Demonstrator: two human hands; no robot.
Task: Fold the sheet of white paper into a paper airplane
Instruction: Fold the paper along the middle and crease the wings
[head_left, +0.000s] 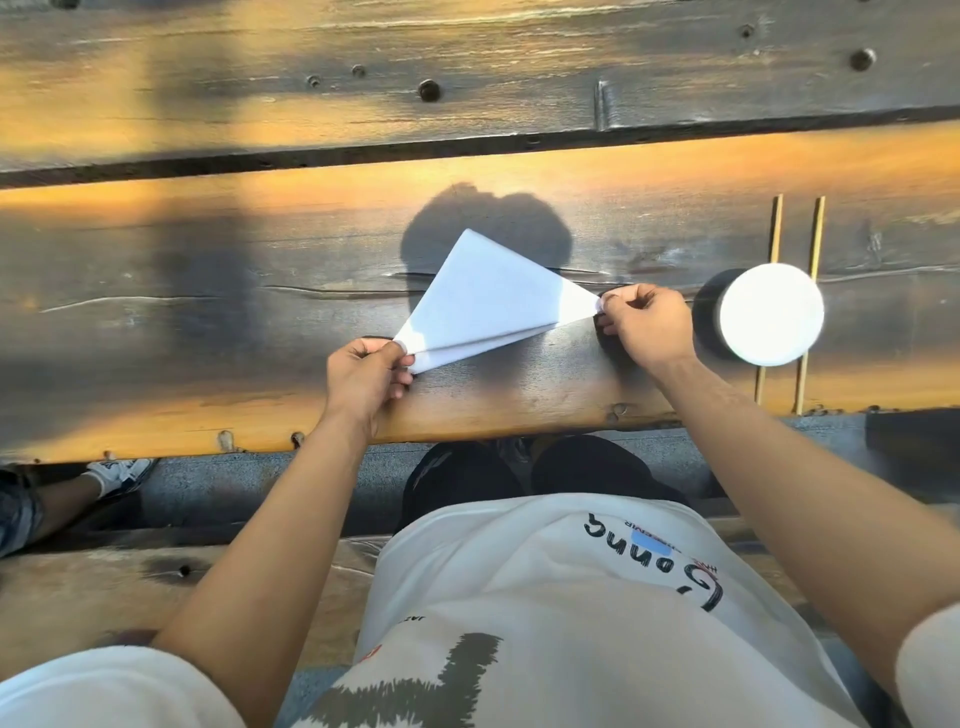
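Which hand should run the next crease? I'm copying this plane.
Probably the left hand: it pinches the wide end of the paper, while the right hand pins the pointed tip and is best kept there.

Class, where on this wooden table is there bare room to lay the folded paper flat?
Bare wood lies left of the paper and left hand, and across the far plank. It is crowded right of the right hand: the white disc and two sticks.

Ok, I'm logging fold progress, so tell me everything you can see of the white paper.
The white paper is already folded into a long, layered triangle, plain and crisp. It is held over the wooden table, narrow tip pointing right. The right hand pinches that tip; the left hand pinches the wide near corner. One wide corner points away from the person. Its left side is shaded.
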